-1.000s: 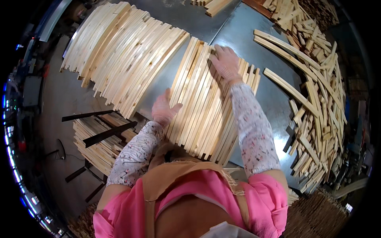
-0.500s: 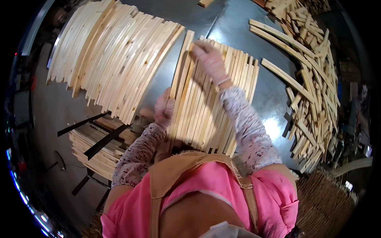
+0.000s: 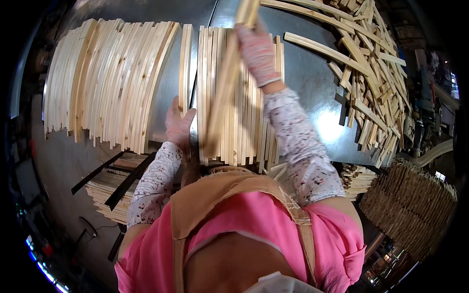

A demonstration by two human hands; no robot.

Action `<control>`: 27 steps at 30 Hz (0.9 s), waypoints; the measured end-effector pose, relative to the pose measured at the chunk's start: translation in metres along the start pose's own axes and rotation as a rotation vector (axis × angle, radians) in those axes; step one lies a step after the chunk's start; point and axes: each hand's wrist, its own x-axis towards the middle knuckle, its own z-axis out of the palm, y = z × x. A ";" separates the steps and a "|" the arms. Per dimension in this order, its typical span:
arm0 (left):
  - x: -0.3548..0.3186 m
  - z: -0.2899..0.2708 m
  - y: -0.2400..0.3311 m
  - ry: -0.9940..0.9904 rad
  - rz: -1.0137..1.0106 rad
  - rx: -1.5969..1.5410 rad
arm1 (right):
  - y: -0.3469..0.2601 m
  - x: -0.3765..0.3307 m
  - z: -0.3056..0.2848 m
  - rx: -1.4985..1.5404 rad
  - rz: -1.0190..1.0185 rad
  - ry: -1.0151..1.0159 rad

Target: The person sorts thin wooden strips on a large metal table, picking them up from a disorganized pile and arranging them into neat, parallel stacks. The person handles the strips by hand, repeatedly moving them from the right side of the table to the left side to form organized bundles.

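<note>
Pale wooden strips (image 3: pixel 210 73) lie side by side in a row in the middle of the metal table (image 3: pixel 312 97). My gloved right hand (image 3: pixel 258 56) is closed on the far part of a wooden strip (image 3: pixel 222 97), smeared by motion, that slants across the row with its near end toward me. To the left, a narrow pair of strips (image 3: pixel 185 63) lies apart from the row. My gloved left hand (image 3: pixel 179 126) holds the near end of this pair between thumb and fingers.
A wide layer of aligned strips (image 3: pixel 107 83) covers the left side. On the right a loose heap of strips (image 3: pixel 376 93) lies crisscross, several reaching toward the middle. Dark metal bars (image 3: pixel 129 180) jut out at the near left above stacked wood (image 3: pixel 107 195). A tall brown stack (image 3: pixel 415 210) stands at right.
My right hand has lifted a strip off the row and swung it far. My left hand now holds a pair of strips, which sits apart to the left of the row. The whole view has shifted.
</note>
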 end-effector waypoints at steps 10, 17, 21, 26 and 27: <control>0.006 0.027 -0.011 -0.048 0.058 0.084 | 0.236 -0.070 -0.139 -0.044 0.657 -0.242; -0.005 0.027 0.013 0.026 0.065 -0.103 | 0.200 -0.104 -0.064 0.240 0.827 -0.332; 0.010 0.034 -0.009 0.076 0.107 0.060 | 0.273 -0.115 -0.073 0.180 0.739 -0.364; 0.004 0.034 -0.001 0.062 0.088 -0.013 | 0.296 -0.095 -0.153 -0.430 0.605 -0.217; 0.005 0.037 -0.008 0.068 0.117 -0.053 | 0.307 -0.095 -0.157 -0.702 0.430 -0.120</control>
